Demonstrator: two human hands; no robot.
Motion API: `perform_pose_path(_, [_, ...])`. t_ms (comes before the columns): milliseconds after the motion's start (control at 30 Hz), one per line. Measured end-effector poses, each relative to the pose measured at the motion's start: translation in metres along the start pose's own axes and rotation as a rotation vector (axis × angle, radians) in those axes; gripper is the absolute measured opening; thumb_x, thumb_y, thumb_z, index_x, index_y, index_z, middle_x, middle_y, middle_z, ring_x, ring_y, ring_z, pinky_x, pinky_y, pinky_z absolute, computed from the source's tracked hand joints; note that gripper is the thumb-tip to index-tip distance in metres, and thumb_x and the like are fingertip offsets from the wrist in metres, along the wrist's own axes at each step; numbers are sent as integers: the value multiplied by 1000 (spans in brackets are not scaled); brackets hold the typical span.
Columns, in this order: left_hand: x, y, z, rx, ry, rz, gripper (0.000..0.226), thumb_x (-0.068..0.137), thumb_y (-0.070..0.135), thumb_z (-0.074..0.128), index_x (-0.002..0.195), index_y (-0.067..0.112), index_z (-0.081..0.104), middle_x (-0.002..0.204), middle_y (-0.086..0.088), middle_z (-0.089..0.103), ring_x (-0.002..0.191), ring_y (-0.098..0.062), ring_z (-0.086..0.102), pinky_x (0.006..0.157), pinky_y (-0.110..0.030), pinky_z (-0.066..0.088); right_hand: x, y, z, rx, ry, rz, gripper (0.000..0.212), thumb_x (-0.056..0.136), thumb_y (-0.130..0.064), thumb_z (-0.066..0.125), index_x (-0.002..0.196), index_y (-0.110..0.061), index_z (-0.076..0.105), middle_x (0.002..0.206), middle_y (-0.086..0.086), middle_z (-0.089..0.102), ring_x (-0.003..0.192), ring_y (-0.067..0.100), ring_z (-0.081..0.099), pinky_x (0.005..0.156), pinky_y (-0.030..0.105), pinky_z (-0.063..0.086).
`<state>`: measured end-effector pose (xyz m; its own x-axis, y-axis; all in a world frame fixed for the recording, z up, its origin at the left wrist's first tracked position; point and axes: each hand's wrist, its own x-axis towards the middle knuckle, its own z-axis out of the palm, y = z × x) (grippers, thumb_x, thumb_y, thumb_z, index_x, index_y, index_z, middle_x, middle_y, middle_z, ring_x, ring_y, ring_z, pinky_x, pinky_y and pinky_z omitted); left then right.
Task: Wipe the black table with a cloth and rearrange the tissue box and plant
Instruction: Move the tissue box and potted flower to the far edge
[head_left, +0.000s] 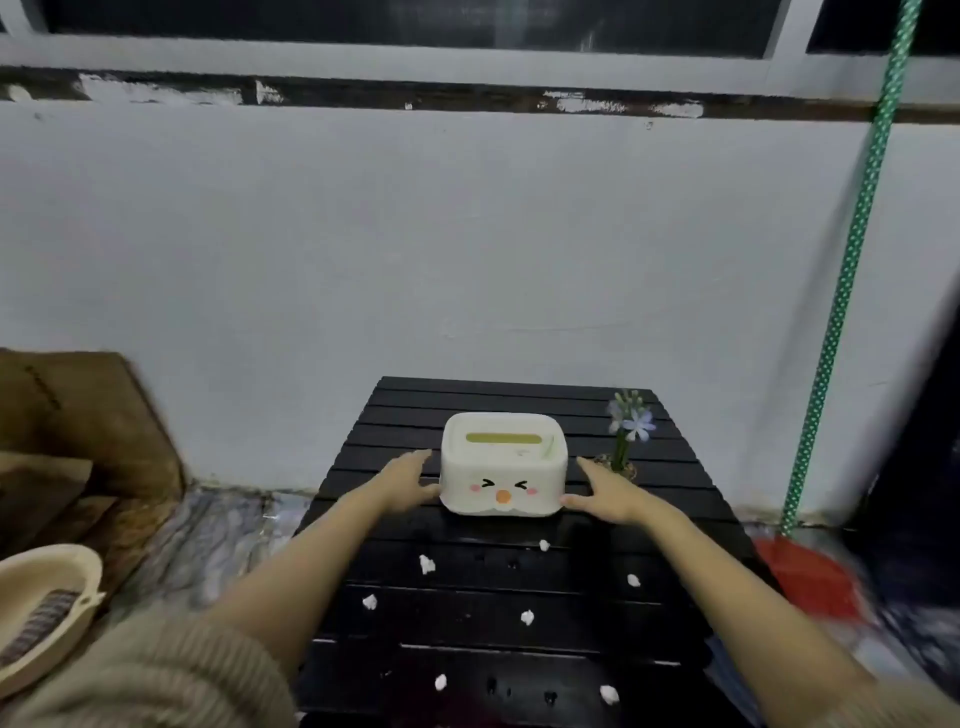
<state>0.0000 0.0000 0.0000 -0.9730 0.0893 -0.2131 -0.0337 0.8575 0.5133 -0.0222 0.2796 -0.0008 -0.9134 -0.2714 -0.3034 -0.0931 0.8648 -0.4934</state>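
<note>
A black table (519, 597) made of narrow slats fills the lower middle of the frame, its far edge against a pale grey painted wall (415, 234). Near the table's far centre sits the tissue box (503, 464), a smooth cream box with rounded corners, a yellow-green slot in its top and a small cartoon face on its near side. Just to its right stands the plant (627, 434), a thin green stem with pale blue star-shaped flowers; its base is partly hidden behind the right hand and hard to make out.

The left hand (410, 480) lies against the box's left side and the right hand (605, 493) against its right side, each grip spread wide with fingers flat and thumbs at the lower corners; whether they press or lift the box cannot be told. Ribbed beige knit sleeves (156, 670) are cut off at the bottom edge.

Small crumpled white scraps (426, 564) are scattered over the near half of the table. No cloth can be made out.

At lower left a cream plastic basket (47, 587) is cut by the frame edge, with brown cardboard (78, 415) behind it. At right a green white-dotted pole (852, 270) leans on the wall above a blurred red shape (800, 577) on the floor. Dark window panes (415, 21) run along the top.
</note>
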Motion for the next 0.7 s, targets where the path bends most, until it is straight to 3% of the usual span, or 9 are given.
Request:
perform_pose_path(133, [7,0,6,-15,-21,-27,72,87,29,56,143,6,16,152,-15,24,139,-29,27,114,-41,26,6,-3,5,55,40,9,87,86,-32,59,144,-7,-1,156,13,9,142,26,20,114,36,23])
perform_pose_path(233, [15,0,14,-97,-17,-4,67,85,25,58,141,12,22,146,-12,37,131,-27,40,109,-40,33,11,-4,15,155,84,-39,91,83,-24,64,144,-10,-1,154,12,19,139,25,26,115,38,25])
perform_pose_path(400, [24,-1,28,-222,97,46,55,88,22,52,137,16,28,138,-9,48,121,-24,49,96,-32,38,25,-5,23,292,241,-129,75,78,-10,66,138,-14,21,140,10,44,128,25,43,102,32,34])
perform_pose_path(700, [50,-9,21,-233,260,174,46,88,23,52,132,25,38,124,0,61,111,-23,59,86,-31,46,59,-5,12,272,361,-185,67,78,-7,65,134,-14,29,137,9,45,123,24,45,93,26,33])
